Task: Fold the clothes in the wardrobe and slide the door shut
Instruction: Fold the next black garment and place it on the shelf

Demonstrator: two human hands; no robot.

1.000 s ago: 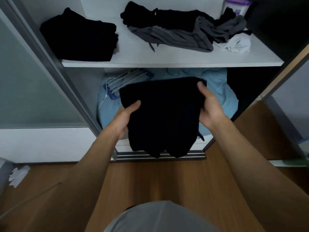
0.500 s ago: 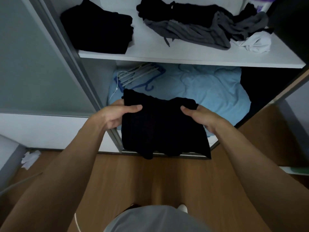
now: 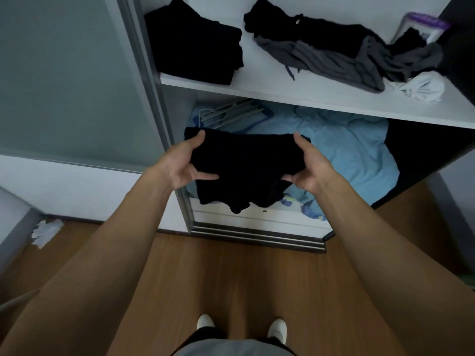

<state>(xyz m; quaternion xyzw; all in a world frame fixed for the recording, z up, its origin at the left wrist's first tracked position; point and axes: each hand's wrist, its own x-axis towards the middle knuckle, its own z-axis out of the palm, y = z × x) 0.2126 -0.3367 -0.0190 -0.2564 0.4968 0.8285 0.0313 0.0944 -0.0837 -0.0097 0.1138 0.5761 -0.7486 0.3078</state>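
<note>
I hold a black garment [image 3: 244, 165] in front of the open wardrobe, at the level of the lower compartment. My left hand [image 3: 183, 163] grips its left edge and my right hand [image 3: 309, 165] grips its right edge, thumbs on top. The cloth is doubled over and its lower part hangs down between my hands. On the white shelf [image 3: 295, 95] above lie a folded black stack [image 3: 198, 50] at the left and a loose heap of black and grey clothes [image 3: 341, 55] at the right. The sliding door [image 3: 69, 80] stands at the left, pushed aside.
A crumpled light blue sheet [image 3: 344, 147] fills the lower compartment, with hangers [image 3: 231, 114] on it at the back left. A white cloth [image 3: 421, 89] lies at the shelf's right end. The door track [image 3: 257, 236] runs along the wooden floor. A white rag [image 3: 46, 231] lies at the left.
The garment has been folded shorter, so less of it hangs down. My hands have shifted along its sides, and my view has tilted down to show my feet.
</note>
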